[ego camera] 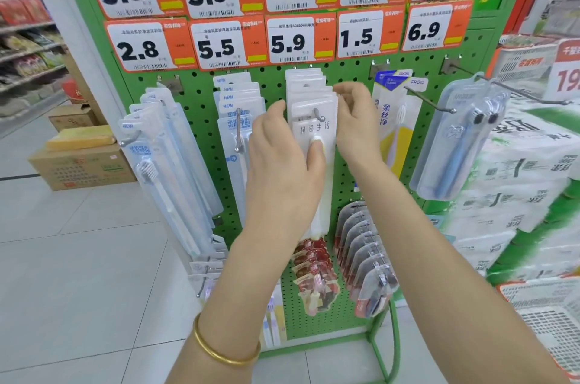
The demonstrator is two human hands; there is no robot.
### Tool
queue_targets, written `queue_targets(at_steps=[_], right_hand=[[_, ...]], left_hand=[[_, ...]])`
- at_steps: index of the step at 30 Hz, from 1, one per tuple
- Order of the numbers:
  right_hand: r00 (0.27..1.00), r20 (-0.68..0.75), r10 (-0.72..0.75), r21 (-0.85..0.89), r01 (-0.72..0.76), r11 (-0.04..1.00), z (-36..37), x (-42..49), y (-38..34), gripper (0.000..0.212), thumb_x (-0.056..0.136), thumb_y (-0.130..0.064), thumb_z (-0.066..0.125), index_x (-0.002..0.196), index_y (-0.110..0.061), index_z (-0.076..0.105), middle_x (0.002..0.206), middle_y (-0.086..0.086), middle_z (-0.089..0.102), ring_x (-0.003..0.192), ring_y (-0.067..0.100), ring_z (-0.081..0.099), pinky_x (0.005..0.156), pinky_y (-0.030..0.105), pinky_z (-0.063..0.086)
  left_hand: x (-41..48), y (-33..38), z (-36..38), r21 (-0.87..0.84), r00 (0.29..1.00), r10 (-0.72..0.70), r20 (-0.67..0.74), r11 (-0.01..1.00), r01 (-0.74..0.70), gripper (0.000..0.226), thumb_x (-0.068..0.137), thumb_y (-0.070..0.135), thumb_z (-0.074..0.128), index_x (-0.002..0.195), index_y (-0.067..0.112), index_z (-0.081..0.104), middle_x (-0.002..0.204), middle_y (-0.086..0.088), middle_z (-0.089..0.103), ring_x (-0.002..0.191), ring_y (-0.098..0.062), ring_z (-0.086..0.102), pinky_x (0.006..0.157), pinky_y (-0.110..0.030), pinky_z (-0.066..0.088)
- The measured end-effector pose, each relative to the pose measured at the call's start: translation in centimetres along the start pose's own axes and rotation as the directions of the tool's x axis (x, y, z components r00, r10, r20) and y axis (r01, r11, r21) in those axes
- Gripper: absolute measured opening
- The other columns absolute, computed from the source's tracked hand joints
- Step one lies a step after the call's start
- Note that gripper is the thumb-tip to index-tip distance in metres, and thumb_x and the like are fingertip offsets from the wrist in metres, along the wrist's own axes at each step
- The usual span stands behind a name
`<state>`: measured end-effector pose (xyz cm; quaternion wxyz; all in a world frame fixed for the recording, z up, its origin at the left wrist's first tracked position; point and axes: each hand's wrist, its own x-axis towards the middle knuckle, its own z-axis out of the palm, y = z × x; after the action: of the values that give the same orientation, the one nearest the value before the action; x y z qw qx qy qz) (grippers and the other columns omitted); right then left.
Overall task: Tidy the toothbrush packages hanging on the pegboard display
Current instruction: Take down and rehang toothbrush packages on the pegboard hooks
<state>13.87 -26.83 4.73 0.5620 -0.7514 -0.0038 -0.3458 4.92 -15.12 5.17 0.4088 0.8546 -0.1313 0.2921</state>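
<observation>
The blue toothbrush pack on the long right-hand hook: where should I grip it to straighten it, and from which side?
Judging by its pose, grip the clear blue toothbrush pack low on its body, from the front-left. It hangs tilted from the hook, its bottom swung left; the top is crowded by the hook and paper goods close the right. Both hands, left hand and right hand, are on the white packs.

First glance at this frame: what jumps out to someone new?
The orange price tags across the top of the green pegboard. Below them, at the centre, the left hand and right hand flank a stack of white toothbrush packages. A gold bangle circles the left wrist.
</observation>
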Motion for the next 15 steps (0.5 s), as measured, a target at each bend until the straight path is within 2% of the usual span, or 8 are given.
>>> queue_targets(at_steps=[3, 8, 15], right_hand=[[0.993, 0.083, 0.084, 0.079, -0.091, 0.993, 0.30, 1.20, -0.21, 0.011, 0.093, -0.014, 0.051, 0.094, -0.024, 0.056, 0.090, -0.010, 0.060, 0.090, 0.012, 0.058, 0.085, 0.035, 0.048], [0.988, 0.113, 0.109, 0.176, -0.128, 0.976, 0.53, 1.36, -0.47, 0.019, 0.087, -0.008, 0.059, 0.080, -0.025, 0.055, 0.082, -0.007, 0.060, 0.076, 0.009, 0.055, 0.069, 0.022, 0.045], [0.992, 0.049, 0.114, 0.319, -0.123, 0.940, 0.67, 1.45, -0.98, 0.018, 0.091, -0.008, 0.055, 0.081, -0.023, 0.056, 0.083, -0.001, 0.060, 0.078, 0.013, 0.054, 0.072, 0.029, 0.045]], left_hand=[[-0.11, 0.20, 0.11, 0.005, 1.000, -0.002, 0.007, 1.000, 0.002, 0.062, 0.092, 0.021, 0.055, 0.145, 0.010, 0.023, 0.140, -0.007, 0.034, 0.129, -0.020, 0.035, 0.108, -0.035, 0.032], [-0.22, 0.42, 0.32, 0.005, 1.000, 0.022, -0.008, 1.000, -0.022, 0.062, 0.092, 0.016, 0.054, 0.145, 0.009, 0.023, 0.143, -0.006, 0.031, 0.132, -0.018, 0.029, 0.109, -0.027, 0.026], [-0.22, 0.41, 0.71, 0.032, 0.997, 0.063, -0.046, 0.998, -0.062, 0.063, 0.091, 0.015, 0.056, 0.144, 0.002, 0.023, 0.145, -0.012, 0.029, 0.136, -0.022, 0.026, 0.111, -0.026, 0.021]])
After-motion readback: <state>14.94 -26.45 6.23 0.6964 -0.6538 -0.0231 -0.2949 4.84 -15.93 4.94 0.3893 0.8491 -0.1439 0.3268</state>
